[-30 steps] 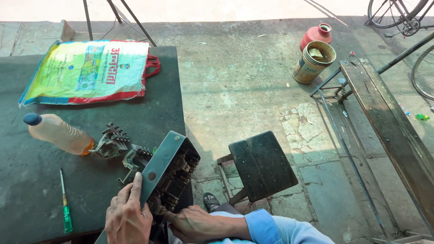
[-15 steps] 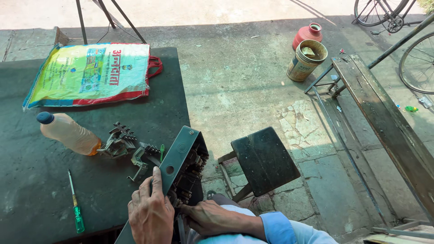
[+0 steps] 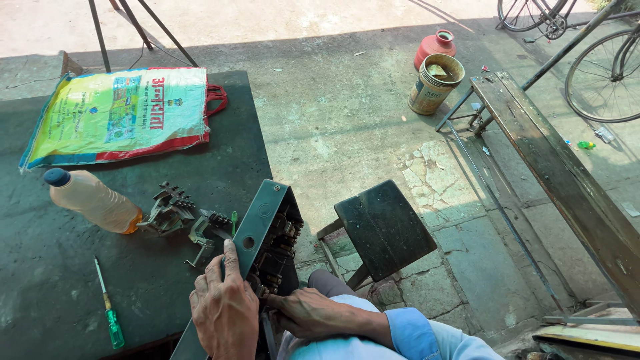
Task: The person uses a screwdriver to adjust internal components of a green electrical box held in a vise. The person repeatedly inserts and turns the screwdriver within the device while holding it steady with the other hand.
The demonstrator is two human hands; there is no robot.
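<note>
Tilted more upright than a second ago, the grey metal box stands on edge at the desk rim; left hand fingers clasp its back, while right hand fingers, curled, should work gently inside, box kept braced.

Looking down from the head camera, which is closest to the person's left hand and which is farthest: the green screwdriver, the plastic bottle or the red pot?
From the left hand:
1. Green screwdriver, just to its left on the table.
2. Plastic bottle, farther up and left on the table.
3. Red pot, far across the floor, upper right.
</note>
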